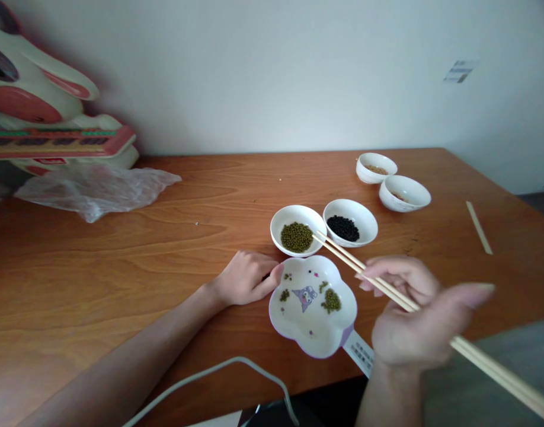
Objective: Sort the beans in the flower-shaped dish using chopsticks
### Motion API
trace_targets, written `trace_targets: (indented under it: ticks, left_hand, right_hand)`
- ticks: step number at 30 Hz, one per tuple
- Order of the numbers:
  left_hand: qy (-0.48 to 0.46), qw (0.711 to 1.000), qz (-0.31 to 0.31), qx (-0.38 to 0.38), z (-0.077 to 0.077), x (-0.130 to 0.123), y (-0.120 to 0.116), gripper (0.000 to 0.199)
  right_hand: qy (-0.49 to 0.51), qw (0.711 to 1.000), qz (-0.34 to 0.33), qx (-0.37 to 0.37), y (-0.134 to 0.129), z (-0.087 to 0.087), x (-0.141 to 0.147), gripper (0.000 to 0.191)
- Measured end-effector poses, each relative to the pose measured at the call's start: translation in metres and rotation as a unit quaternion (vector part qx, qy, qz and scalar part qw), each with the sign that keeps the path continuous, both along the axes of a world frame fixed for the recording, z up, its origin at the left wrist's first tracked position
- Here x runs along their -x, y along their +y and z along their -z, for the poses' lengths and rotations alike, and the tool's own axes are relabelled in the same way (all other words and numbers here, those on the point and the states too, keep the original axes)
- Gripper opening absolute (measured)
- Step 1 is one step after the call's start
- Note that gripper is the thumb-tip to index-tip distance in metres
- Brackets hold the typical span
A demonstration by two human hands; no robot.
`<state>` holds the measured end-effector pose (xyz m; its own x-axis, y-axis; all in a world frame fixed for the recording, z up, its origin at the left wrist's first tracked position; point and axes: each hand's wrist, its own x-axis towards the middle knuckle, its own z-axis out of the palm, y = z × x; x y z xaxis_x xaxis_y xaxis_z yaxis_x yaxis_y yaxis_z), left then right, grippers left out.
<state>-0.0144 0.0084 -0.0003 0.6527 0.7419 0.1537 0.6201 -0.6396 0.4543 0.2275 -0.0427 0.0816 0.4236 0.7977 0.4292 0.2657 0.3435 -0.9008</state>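
We held a pair of pale wooden chopsticks (387,289) in our right hand (416,323), the fingers wrapped around the sticks about midway along them. Their long axis ran from lower right to upper left, away from the hand, and the tips lay over the near rim of the white bowl of green beans (297,230), which sat up and to the left of that hand, just beyond the flower-shaped plate (313,305). The right hand was the one nearer the bowl's contents by way of the sticks; our left hand (246,277) rested loosely curled on the wooden table (121,267), its fingertips touching the plate's left edge and holding nothing. The beans were small, round and olive green, heaped in the bowl, with a few small clusters already lying on the plate around its printed cartoon figure. Whether the tips pinched a bean we could not tell, since they were too fine to read. Just right of the green bowl stood a bowl of black beans (350,222).
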Motion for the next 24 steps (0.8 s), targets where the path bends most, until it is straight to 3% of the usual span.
trace_targets:
  ticks: [3, 6, 11, 14, 16, 20, 24]
  left_hand:
    - [0.002, 1.0, -0.003, 0.0, 0.0, 0.0, 0.0, 0.049]
    - [0.004, 1.0, -0.006, -0.001, 0.0, 0.0, 0.0, 0.049]
    - [0.006, 1.0, 0.001, 0.008, 0.001, 0.001, 0.0, 0.049]
    - [-0.003, 1.0, -0.002, 0.016, 0.002, 0.002, 0.0, 0.048]
    - [-0.024, 0.999, -0.021, 0.015, 0.003, 0.002, -0.001, 0.05]
    - [-0.057, 0.994, -0.086, 0.033, 0.002, -0.001, -0.007, 0.051]
    - [-0.066, 0.978, -0.193, 0.038, -0.006, -0.008, -0.038, 0.051]
  right_hand:
    - [0.002, 1.0, -0.027, 0.01, 0.001, -0.008, 0.006, 0.082]
    - [-0.007, 0.999, -0.007, -0.05, -0.009, -0.001, -0.02, 0.081]
    - [0.025, 0.998, -0.032, -0.049, -0.025, 0.042, -0.076, 0.082]
    - [0.136, 0.988, -0.079, -0.009, -0.028, 0.069, -0.089, 0.081]
    - [0.231, 0.969, -0.09, 0.001, -0.027, 0.083, -0.09, 0.073]
    - [0.298, 0.946, -0.124, 0.027, -0.024, 0.098, -0.088, 0.067]
    - [0.329, 0.93, -0.157, 0.04, -0.021, 0.109, -0.094, 0.063]
